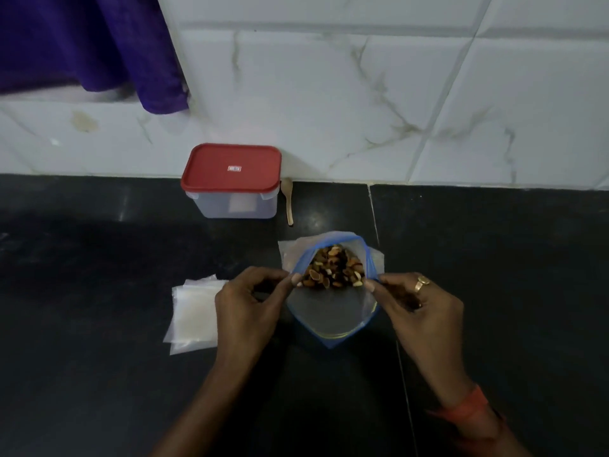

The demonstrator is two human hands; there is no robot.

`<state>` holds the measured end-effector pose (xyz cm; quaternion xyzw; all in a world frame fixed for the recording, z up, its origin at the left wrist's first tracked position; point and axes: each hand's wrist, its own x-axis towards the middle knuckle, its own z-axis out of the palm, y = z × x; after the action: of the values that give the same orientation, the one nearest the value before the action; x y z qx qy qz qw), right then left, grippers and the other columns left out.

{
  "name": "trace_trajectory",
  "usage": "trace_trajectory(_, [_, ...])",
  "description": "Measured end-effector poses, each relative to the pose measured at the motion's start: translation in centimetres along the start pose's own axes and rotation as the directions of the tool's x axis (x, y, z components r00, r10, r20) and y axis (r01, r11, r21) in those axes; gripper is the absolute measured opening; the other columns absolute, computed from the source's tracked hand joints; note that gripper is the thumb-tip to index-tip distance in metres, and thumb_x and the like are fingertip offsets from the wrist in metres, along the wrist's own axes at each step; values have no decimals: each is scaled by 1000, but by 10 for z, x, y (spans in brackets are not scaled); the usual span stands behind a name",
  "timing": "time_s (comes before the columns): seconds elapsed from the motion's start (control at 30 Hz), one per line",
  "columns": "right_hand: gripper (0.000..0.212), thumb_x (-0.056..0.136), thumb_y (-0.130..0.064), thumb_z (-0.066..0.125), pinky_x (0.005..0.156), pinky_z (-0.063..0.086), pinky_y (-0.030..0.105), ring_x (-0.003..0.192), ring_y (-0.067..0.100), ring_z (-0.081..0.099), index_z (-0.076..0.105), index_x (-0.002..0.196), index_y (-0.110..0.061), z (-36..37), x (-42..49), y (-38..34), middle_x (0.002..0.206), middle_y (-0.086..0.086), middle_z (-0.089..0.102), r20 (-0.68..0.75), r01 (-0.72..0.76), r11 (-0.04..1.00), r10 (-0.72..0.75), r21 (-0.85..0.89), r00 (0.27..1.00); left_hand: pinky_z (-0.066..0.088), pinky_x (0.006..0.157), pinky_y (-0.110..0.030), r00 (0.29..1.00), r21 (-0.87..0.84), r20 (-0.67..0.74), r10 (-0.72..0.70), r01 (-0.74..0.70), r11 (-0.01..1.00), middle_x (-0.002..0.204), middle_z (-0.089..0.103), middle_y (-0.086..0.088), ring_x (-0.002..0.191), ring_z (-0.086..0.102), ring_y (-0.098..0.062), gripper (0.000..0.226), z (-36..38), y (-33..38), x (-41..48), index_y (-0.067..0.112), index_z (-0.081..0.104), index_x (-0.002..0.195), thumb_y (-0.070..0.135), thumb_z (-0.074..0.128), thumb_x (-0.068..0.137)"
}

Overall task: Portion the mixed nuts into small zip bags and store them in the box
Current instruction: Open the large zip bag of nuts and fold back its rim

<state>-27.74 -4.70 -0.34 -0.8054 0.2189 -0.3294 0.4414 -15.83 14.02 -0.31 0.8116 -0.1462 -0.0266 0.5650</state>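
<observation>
A large clear zip bag with a blue rim lies on the dark counter, its mouth pulled wide. Mixed nuts show inside at its far end. My left hand pinches the left edge of the bag's mouth. My right hand, with a ring on it, pinches the right edge. A stack of small empty zip bags lies flat to the left of my left hand. The clear box with a red lid stands shut against the wall, behind the bag.
A small wooden spoon lies right of the box near the wall. A purple cloth hangs at the top left. The white marble-tiled wall borders the black counter at the back.
</observation>
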Motion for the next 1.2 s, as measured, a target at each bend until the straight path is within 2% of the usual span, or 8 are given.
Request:
trace_trajectory(0.13, [16,87,-37,68,64,54,27,71,6,68,77,90,-24,6,40,0,81,-6,75,86,-127,977,113,170,990,58,65,-31,987,-283,145,-72,111,953,90,74,-5,83,71,-21,17,4,13,28,13,75,90,27,65,91])
trace_trajectory(0.23, [23,97,-31,60,49,43,22,59,10,54,74,83,-19,5,56,-2,69,4,66,140,-251,917,217,311,966,54,64,-35,952,-409,234,-199,282,868,85,72,-11,76,67,-24,27,1,20,38,9,72,86,32,59,91])
trace_trajectory(0.37, [27,98,-28,60,48,33,24,57,12,45,70,77,-14,10,71,4,69,9,51,205,-464,753,418,467,885,49,66,-34,916,-463,272,-293,392,795,83,73,-9,72,64,-20,27,-1,20,51,10,73,89,31,56,91])
trace_trajectory(0.57, [26,95,-24,61,41,25,21,43,6,32,58,71,-15,16,72,20,57,-2,37,331,-560,536,467,632,820,50,69,-33,801,-518,448,-397,594,615,101,74,-15,83,69,-22,29,-8,9,53,9,69,110,28,50,98])
trace_trajectory(0.8, [24,89,-35,65,42,27,22,46,8,30,56,77,-16,12,57,39,62,-1,35,349,-454,620,293,639,890,53,70,-33,869,-528,430,-244,461,713,95,74,-12,80,69,-21,34,-8,-12,29,11,70,108,34,60,84])
trace_trajectory(0.9, [22,79,-36,69,43,32,23,48,8,33,57,81,-17,2,42,39,63,-2,39,391,-407,668,184,623,902,59,65,-29,894,-571,415,-168,400,717,95,72,-12,83,66,-22,36,-11,-18,11,8,68,110,24,66,78])
trace_trajectory(1.0, [8,84,-20,69,46,45,24,53,9,48,66,89,-15,-7,27,37,70,2,53,398,-349,738,119,577,910,62,68,-31,911,-584,365,-190,383,716,96,74,-14,82,72,-22,32,-10,-23,-3,3,67,110,15,69,80])
trace_trajectory(1.2, [23,88,-12,73,58,59,25,68,13,70,66,109,-4,-8,-2,46,77,6,73,259,-313,783,200,537,945,63,68,-35,913,-573,276,-300,407,711,90,75,-17,87,72,-26,24,-3,-30,-21,-2,68,104,7,73,82])
